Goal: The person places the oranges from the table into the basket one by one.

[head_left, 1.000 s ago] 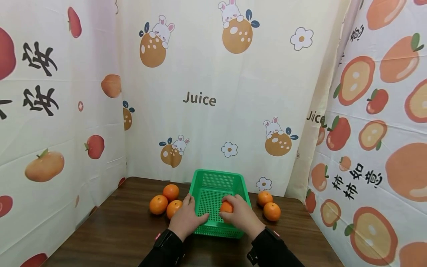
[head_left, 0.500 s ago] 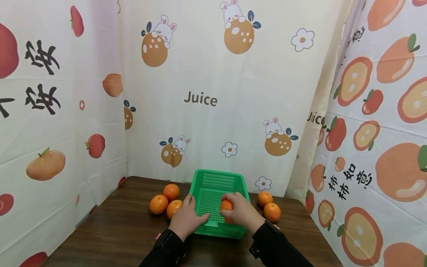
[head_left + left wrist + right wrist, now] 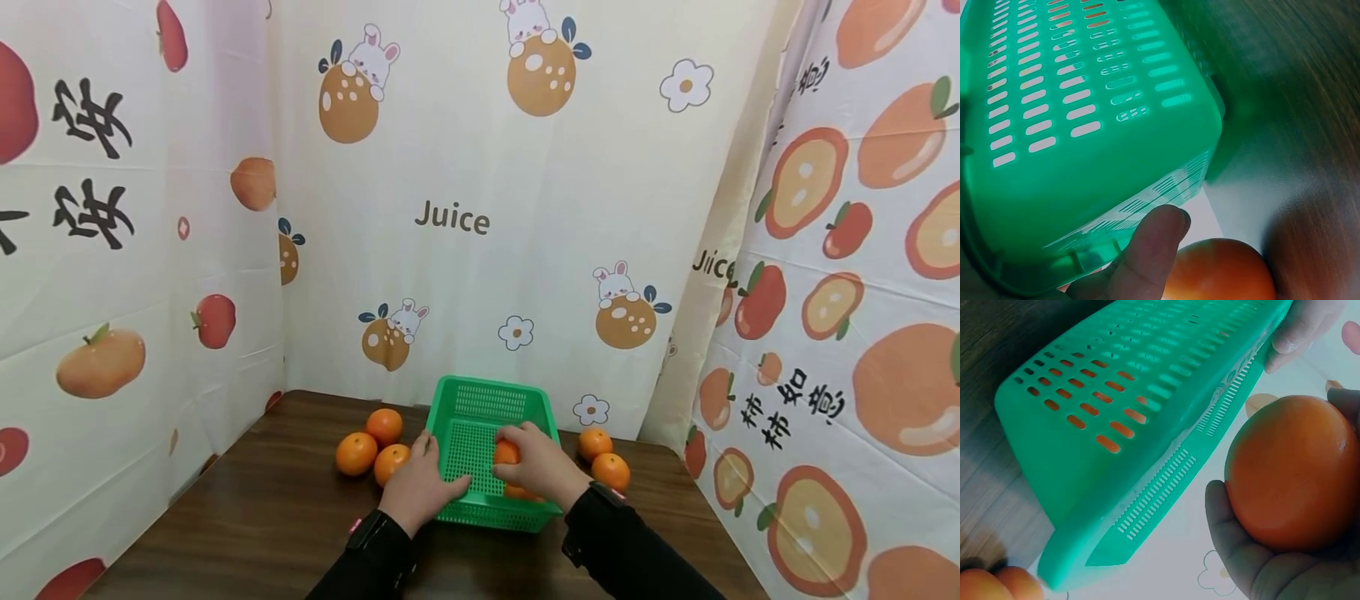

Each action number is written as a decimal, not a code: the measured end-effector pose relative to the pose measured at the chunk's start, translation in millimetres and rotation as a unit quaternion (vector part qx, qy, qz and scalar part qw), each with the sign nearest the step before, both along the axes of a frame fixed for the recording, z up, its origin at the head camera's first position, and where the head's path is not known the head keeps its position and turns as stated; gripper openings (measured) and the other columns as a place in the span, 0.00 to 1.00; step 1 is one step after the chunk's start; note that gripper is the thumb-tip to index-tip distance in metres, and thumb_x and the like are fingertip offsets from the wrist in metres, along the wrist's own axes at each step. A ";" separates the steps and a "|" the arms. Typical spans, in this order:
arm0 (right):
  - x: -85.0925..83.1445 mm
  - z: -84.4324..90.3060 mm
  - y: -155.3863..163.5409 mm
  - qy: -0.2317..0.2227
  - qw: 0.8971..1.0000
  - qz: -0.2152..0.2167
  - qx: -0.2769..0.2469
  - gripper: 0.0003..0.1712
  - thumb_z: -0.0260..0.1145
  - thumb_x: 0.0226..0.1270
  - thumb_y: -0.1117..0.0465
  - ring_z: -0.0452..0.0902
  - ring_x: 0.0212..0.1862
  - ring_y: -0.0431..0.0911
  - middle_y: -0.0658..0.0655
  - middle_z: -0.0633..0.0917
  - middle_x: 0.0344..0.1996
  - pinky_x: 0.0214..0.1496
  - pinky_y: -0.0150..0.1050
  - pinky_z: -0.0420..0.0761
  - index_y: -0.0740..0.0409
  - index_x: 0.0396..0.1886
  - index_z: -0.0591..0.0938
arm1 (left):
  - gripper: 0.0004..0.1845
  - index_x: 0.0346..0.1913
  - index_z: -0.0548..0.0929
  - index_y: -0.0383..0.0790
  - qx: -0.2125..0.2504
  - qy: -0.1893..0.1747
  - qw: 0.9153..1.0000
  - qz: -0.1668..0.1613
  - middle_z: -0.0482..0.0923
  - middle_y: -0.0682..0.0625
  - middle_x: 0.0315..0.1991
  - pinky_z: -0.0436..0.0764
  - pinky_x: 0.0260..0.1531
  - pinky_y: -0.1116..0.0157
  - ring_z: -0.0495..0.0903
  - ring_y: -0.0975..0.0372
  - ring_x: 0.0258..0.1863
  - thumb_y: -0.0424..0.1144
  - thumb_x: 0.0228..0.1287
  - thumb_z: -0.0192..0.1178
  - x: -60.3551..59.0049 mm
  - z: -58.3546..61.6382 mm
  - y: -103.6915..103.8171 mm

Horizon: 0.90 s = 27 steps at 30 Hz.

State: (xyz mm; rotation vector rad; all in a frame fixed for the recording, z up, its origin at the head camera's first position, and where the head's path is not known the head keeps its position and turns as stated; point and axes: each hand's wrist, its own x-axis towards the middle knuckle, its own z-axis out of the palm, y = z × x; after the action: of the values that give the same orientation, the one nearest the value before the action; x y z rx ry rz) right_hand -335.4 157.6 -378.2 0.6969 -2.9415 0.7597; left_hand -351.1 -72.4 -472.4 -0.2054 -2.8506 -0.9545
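A green plastic basket (image 3: 487, 392) with slotted walls stands on the table. My left hand (image 3: 422, 490) holds its near left corner, fingers along the outside and thumb over the near rim; in the left wrist view a finger (image 3: 1150, 250) lies against the wall. My right hand (image 3: 542, 460) grips an orange (image 3: 1291, 472) between thumb and fingers, above the basket's near right part. Below that hand, another orange (image 3: 521, 492) lies inside at the near right corner, partly hidden; orange colour shows through the slots in the right wrist view.
Three oranges (image 3: 356, 454) sit together on the dark wooden table (image 3: 247, 517) left of the basket, one close to my left fingers. A pair of oranges (image 3: 611, 472) sits to the right. Printed cloth (image 3: 465, 275) hangs behind and at both sides.
My right hand has risen slightly with its orange, and more of the orange lying in the basket shows below it. The left hand stays at the basket's corner. The head view has shifted slightly.
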 end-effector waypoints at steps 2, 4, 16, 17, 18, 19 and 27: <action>-1.1 -0.4 -1.8 0.002 1.000 0.004 0.004 0.21 0.74 0.71 0.52 0.75 0.37 0.47 0.56 0.77 0.47 0.36 0.40 0.78 0.46 0.61 0.83 | 0.59 0.81 0.65 0.32 0.000 -0.001 1.000 0.001 0.57 0.37 0.84 0.86 0.46 0.47 0.86 0.47 0.50 0.75 0.61 0.64 -0.3 -0.3 0.6; -1.6 -1.4 -3.9 0.006 1.000 0.008 0.008 0.21 0.74 0.71 0.52 0.75 0.37 0.47 0.56 0.77 0.47 0.36 0.40 0.78 0.46 0.61 0.83 | 0.59 0.81 0.65 0.32 0.001 0.000 1.000 0.002 0.57 0.37 0.84 0.86 0.46 0.47 0.86 0.47 0.49 0.75 0.61 0.64 -0.9 -1.2 0.9; -4.4 -3.0 -16.3 0.023 0.999 0.024 0.024 0.20 0.74 0.70 0.52 0.75 0.37 0.44 0.54 0.78 0.48 0.37 0.37 0.79 0.45 0.60 0.83 | 0.59 0.81 0.66 0.31 -0.003 0.000 1.000 0.000 0.57 0.36 0.84 0.86 0.41 0.50 0.87 0.50 0.45 0.75 0.61 0.64 -2.7 -0.3 0.7; -4.6 -3.5 -17.2 0.022 0.999 0.023 0.024 0.20 0.74 0.70 0.51 0.76 0.38 0.44 0.54 0.78 0.48 0.38 0.37 0.79 0.45 0.60 0.83 | 0.59 0.80 0.66 0.31 -0.003 0.000 1.000 0.001 0.57 0.36 0.84 0.87 0.42 0.49 0.87 0.49 0.46 0.75 0.61 0.64 -2.6 -0.3 0.7; -4.6 -3.9 -18.0 0.020 0.999 0.025 0.021 0.20 0.74 0.71 0.52 0.76 0.38 0.44 0.54 0.78 0.48 0.38 0.37 0.79 0.45 0.60 0.84 | 0.59 0.80 0.66 0.31 -0.004 0.000 1.000 0.001 0.57 0.36 0.84 0.87 0.43 0.49 0.87 0.49 0.47 0.75 0.61 0.64 -2.6 -0.3 0.6; -4.6 -4.5 -18.8 0.020 0.999 0.025 0.020 0.20 0.74 0.71 0.52 0.76 0.38 0.44 0.54 0.78 0.48 0.38 0.37 0.79 0.45 0.60 0.84 | 0.59 0.80 0.66 0.31 -0.004 0.000 1.000 0.002 0.57 0.36 0.84 0.87 0.44 0.48 0.87 0.48 0.48 0.75 0.61 0.64 -2.6 -0.2 0.5; -4.6 -10.7 -24.8 0.019 0.999 0.025 0.019 0.22 0.75 0.70 0.49 0.74 0.40 0.43 0.53 0.78 0.50 0.39 0.35 0.79 0.44 0.61 0.84 | 0.61 0.80 0.66 0.32 -0.010 -0.001 1.000 0.001 0.57 0.36 0.84 0.87 0.43 0.48 0.87 0.48 0.47 0.78 0.60 0.62 -3.4 0.0 -1.1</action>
State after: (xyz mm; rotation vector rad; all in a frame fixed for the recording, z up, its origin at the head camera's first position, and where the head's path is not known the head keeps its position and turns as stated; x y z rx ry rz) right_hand -340.1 132.7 -388.9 0.7805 -2.9228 0.6882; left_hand -354.5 -73.5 -472.4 -0.2051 -2.8619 -0.9272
